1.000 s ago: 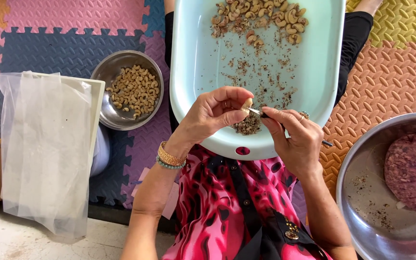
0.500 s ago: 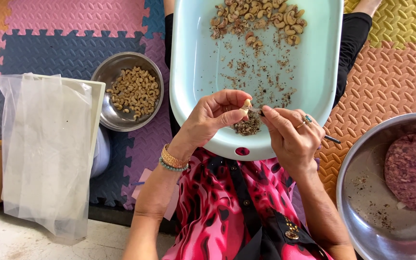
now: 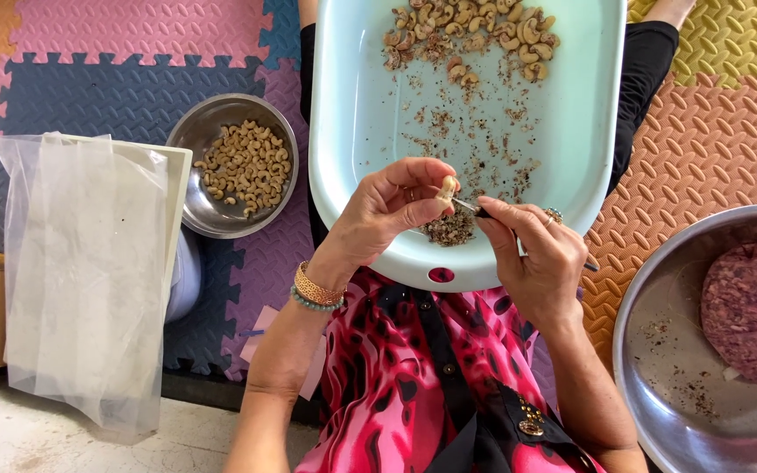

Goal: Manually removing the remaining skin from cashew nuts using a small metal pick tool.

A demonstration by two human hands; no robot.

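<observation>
Since the earlier frame the right hand [image 3: 532,263] has dropped slightly, pinching a thin blade [image 3: 464,205]. The left hand [image 3: 387,210] pinches a cashew kernel [image 3: 447,187] above the pale tray's [image 3: 343,131] near rim. Risk: the blade may slip toward the fingertips.

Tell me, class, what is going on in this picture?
A seated person's left hand pinches a pale cashew kernel while the right hand holds a small knife with its tip at the nut, over a light blue tray. Skin scraps lie piled under the hands, and unpeeled nuts sit at the tray's far end. A steel bowl of pale kernels stands to the left.
</observation>
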